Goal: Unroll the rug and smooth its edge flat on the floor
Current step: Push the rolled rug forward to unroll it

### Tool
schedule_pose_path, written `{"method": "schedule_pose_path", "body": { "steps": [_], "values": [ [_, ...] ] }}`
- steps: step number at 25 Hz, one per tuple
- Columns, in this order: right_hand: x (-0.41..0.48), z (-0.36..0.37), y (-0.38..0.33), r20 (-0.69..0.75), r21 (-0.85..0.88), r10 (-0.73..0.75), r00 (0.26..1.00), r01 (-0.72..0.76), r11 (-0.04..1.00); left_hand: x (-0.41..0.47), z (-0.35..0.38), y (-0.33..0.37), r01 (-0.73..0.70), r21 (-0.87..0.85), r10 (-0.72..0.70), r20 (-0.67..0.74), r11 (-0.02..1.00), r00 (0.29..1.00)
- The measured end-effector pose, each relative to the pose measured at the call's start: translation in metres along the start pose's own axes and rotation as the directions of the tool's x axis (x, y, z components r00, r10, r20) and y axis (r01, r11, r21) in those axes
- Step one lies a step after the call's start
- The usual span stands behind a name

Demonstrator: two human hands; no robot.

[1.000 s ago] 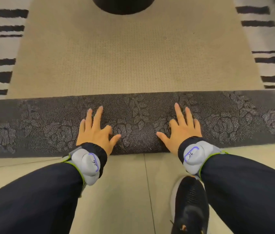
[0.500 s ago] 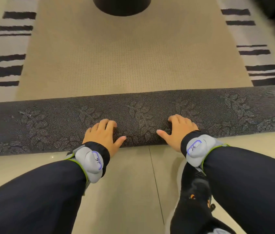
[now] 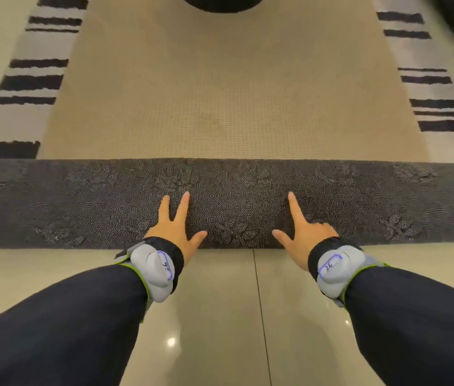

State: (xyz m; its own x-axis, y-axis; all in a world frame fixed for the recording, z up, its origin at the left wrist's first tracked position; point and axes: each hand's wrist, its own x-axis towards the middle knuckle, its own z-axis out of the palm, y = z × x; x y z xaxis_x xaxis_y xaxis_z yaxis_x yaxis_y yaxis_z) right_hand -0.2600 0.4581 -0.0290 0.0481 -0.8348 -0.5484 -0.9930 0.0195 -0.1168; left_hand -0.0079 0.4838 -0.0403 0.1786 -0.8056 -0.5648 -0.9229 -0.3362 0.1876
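Both your hands had reopened from curled: left hand (image 3: pixel 174 228) and right hand (image 3: pixel 305 235) lay flat, gripping nothing, on the rug roll (image 3: pixel 81 201) at twelve o'clock, ready to push again.

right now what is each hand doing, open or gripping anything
left hand: open, fingers spread, pressed on the dark grey patterned rug roll, holding nothing
right hand: open, index finger extended, resting on the same roll, holding nothing

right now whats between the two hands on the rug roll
In the head view, only bare dotted backing of the rug roll lies between the left hand and right hand.
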Motion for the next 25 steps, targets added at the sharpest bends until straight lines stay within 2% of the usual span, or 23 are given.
{"method": "schedule_pose_path", "body": {
  "steps": [7,9,11,12,14,17,21,25],
  "values": [
    [-0.008,0.045,0.009,0.004,-0.118,0.062,0.998,-0.061,0.991,-0.023,0.023,-0.021,0.009,0.010,-0.009,-0.002,1.000,1.000],
    [-0.015,0.047,0.009,-0.094,-0.162,0.041,0.995,-0.056,0.985,-0.028,0.025,-0.025,0.001,0.017,-0.001,0.000,1.000,1.000],
    [-0.017,0.047,0.009,-0.229,-0.159,-0.040,0.973,0.003,0.987,-0.033,0.025,-0.024,-0.006,0.022,0.006,0.001,1.000,1.000],
    [-0.016,0.047,0.009,-0.253,-0.149,-0.071,0.965,0.034,0.988,-0.034,0.025,-0.023,-0.013,0.023,0.012,0.010,1.000,1.000],
    [-0.014,0.048,0.009,-0.216,-0.137,-0.093,0.972,0.064,0.989,-0.037,0.028,-0.024,-0.005,0.041,0.005,0.022,0.999,1.000],
    [-0.024,0.055,0.010,-0.157,-0.090,-0.042,0.987,0.028,0.996,-0.051,0.033,-0.023,0.016,0.035,-0.016,0.018,0.999,1.000],
    [-0.040,0.064,0.015,-0.155,-0.051,-0.011,0.988,0.003,0.999,-0.070,0.038,-0.021,0.134,0.001,-0.134,0.047,0.991,0.990],
    [-0.055,0.063,0.020,-0.027,-0.119,-0.027,0.999,0.024,0.993,-0.102,0.054,-0.028,0.207,0.077,-0.215,0.112,0.975,0.970]
  ]
}}
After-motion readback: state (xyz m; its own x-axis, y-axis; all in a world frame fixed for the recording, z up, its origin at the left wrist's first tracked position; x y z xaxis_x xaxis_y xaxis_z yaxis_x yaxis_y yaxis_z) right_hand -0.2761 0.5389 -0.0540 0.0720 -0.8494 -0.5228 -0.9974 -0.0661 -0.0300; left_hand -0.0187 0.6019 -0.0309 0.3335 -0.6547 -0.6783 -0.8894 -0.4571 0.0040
